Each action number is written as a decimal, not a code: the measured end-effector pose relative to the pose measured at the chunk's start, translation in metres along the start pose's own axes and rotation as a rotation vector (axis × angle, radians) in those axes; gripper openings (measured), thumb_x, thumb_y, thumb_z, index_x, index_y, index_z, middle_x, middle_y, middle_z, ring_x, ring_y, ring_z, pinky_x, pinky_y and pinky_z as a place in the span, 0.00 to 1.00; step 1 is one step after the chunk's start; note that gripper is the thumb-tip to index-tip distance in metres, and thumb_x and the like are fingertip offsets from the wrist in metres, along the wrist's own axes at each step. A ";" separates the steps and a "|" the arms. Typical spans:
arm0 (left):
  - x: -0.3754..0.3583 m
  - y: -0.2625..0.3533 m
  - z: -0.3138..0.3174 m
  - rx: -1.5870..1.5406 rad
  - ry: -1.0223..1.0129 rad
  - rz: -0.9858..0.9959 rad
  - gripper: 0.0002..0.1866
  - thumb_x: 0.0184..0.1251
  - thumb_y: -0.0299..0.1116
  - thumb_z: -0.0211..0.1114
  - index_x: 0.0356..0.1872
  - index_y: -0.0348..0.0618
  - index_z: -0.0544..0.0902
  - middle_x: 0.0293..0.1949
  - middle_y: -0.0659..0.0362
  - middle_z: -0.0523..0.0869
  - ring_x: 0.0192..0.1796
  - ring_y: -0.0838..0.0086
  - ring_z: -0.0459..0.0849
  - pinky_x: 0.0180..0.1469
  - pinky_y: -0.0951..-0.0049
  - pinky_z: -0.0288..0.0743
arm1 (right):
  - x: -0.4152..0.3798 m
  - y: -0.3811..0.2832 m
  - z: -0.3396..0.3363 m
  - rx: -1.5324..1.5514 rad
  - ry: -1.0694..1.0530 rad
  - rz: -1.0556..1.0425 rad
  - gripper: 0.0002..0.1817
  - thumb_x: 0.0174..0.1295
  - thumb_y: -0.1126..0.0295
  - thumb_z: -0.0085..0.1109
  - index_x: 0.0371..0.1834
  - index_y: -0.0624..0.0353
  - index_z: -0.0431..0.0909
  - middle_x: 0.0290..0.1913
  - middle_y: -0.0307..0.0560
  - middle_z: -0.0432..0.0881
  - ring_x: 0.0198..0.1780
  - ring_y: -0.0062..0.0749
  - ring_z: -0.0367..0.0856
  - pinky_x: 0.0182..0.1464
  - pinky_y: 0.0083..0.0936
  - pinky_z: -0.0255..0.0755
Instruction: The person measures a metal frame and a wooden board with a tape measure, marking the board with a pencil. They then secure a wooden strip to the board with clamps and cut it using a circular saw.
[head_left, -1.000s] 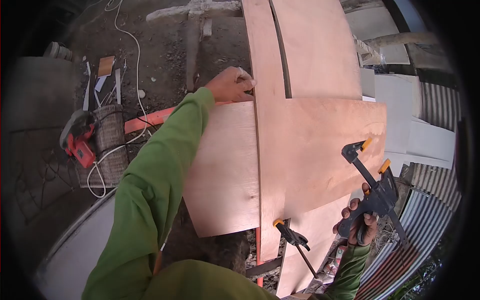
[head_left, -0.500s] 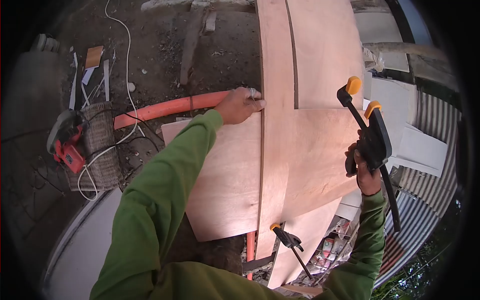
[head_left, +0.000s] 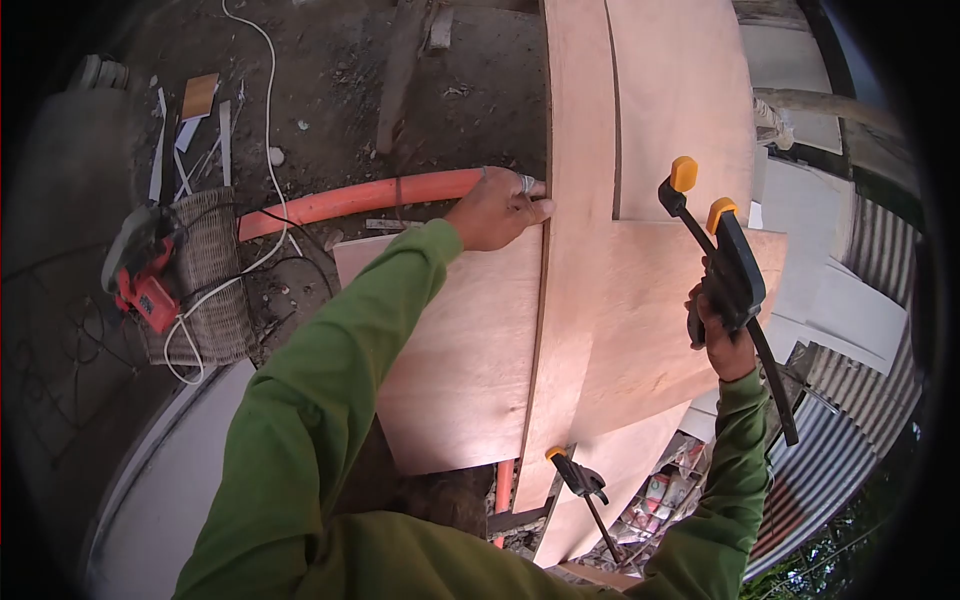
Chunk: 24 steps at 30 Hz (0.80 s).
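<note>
My left hand (head_left: 497, 208), with a ring on one finger, grips the left edge of a long plywood strip (head_left: 578, 150). The fingertips at that edge are partly hidden. In my right hand (head_left: 727, 345) is a black bar clamp (head_left: 737, 275) with yellow-orange pads, held by its handle above the plywood sheet (head_left: 670, 310) right of the strip. A second bar clamp (head_left: 577, 475) sits at the strip's near end. Below my left hand lies another plywood panel (head_left: 460, 350), its right side against the strip.
A red power tool (head_left: 148, 285) rests by a woven wicker piece (head_left: 215, 290) on the left, with a white cord (head_left: 272, 120) trailing away. An orange pipe (head_left: 370, 197) runs beneath the panels. Corrugated metal sheets (head_left: 830, 460) stand at the right.
The view has shifted, so the boards appear farther right. The clamp in my right hand has moved a little left relative to the boards. My left hand stays at the strip's edge.
</note>
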<state>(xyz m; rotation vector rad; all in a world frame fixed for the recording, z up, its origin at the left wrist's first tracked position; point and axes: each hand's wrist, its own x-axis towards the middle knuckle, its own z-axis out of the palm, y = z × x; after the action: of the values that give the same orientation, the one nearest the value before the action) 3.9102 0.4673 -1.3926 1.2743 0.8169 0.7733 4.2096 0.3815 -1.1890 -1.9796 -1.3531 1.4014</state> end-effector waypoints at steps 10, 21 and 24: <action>0.000 0.019 -0.004 0.075 -0.081 -0.176 0.11 0.69 0.31 0.59 0.39 0.29 0.78 0.41 0.56 0.78 0.44 0.75 0.78 0.49 0.73 0.77 | 0.003 0.017 0.004 0.026 0.035 -0.088 0.26 0.67 0.65 0.55 0.65 0.64 0.65 0.38 0.38 0.76 0.35 0.18 0.73 0.37 0.17 0.72; 0.002 -0.001 0.005 0.250 0.041 0.023 0.20 0.64 0.42 0.63 0.45 0.32 0.82 0.15 0.54 0.76 0.20 0.69 0.74 0.30 0.66 0.70 | 0.006 0.012 0.007 0.010 0.043 -0.014 0.24 0.66 0.65 0.55 0.64 0.61 0.67 0.37 0.37 0.75 0.34 0.16 0.72 0.29 0.16 0.69; 0.001 -0.001 0.008 0.104 0.072 -0.057 0.17 0.64 0.41 0.63 0.38 0.33 0.84 0.15 0.52 0.75 0.18 0.68 0.73 0.28 0.65 0.69 | 0.008 0.015 -0.006 -0.090 -0.035 -0.001 0.22 0.67 0.65 0.55 0.61 0.61 0.69 0.38 0.37 0.76 0.36 0.17 0.73 0.33 0.18 0.72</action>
<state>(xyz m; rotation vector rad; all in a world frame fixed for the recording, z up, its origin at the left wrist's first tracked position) 3.9173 0.4645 -1.3926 1.3157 0.9585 0.7426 4.2228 0.3822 -1.2014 -2.0194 -1.4560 1.4042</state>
